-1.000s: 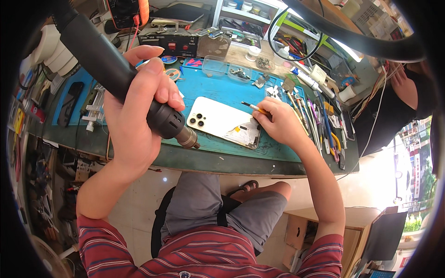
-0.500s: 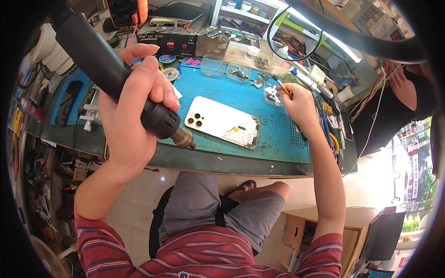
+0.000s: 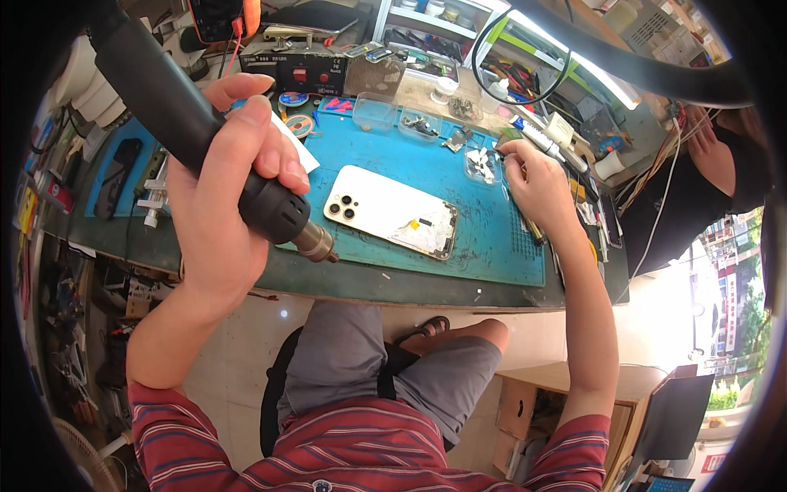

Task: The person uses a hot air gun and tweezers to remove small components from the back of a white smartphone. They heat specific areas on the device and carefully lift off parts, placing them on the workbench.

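My left hand (image 3: 234, 197) is closed round the black handle of a hot air gun (image 3: 275, 209), whose metal nozzle points down towards the mat's near edge. Just right of the nozzle, a white phone (image 3: 392, 211) lies with its back up; three camera lenses sit at its left end, and its right end is partly stripped, with a small yellow piece on it. My right hand (image 3: 537, 184) is at the mat's right side, its fingers bent together beside a small clear box of white pieces (image 3: 482, 164). What its fingertips hold, if anything, is hidden.
A blue work mat (image 3: 484, 238) covers the bench. Clear trays (image 3: 420, 125) of small parts stand along its back, before a black control box (image 3: 307, 74). Tools crowd the right edge, beside a white tube (image 3: 541, 141). A black cable loop (image 3: 525, 57) hangs overhead. Another person's arm (image 3: 711, 160) is at far right.
My right hand has shifted slightly right, and the slim yellow-and-dark tool no longer shows in its fingertips. My left hand and the hot air gun have moved slightly left.
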`<state>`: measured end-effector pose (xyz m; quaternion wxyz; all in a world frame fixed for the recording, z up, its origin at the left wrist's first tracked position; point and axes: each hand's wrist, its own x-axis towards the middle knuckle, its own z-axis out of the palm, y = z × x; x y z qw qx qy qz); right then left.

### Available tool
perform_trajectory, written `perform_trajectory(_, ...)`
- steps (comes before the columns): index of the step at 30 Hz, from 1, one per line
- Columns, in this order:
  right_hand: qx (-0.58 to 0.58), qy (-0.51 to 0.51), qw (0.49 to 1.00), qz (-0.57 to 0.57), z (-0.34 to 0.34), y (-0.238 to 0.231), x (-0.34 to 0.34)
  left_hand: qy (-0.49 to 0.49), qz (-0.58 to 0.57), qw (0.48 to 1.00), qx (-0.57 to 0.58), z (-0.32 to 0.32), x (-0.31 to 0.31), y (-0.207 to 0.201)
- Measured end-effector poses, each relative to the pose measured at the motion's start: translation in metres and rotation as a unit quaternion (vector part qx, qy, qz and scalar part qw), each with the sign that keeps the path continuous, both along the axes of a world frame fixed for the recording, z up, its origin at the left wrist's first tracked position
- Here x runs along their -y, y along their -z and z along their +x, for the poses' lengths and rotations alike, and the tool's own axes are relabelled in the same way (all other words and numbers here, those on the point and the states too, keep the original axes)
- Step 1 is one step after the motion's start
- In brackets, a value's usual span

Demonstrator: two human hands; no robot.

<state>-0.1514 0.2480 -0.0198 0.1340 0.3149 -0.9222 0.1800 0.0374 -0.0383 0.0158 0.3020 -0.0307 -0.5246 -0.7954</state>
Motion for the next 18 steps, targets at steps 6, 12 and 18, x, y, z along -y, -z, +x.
perform_trajectory(6,-0.125,-0.023,0.989,0.075,-0.005,0.004,0.004,-0.009,0.025,1.0,0.002,0.006,0.005,-0.005)
perform_trajectory(12,-0.257,-0.048,0.944,0.203,-0.011,0.012,0.008,-0.011,0.012,1.0,0.006,0.012,0.012,-0.005)
perform_trajectory(18,-0.25,-0.024,0.925,0.286,-0.015,0.012,0.005,-0.001,0.003,1.0,0.003,0.009,0.011,-0.001)
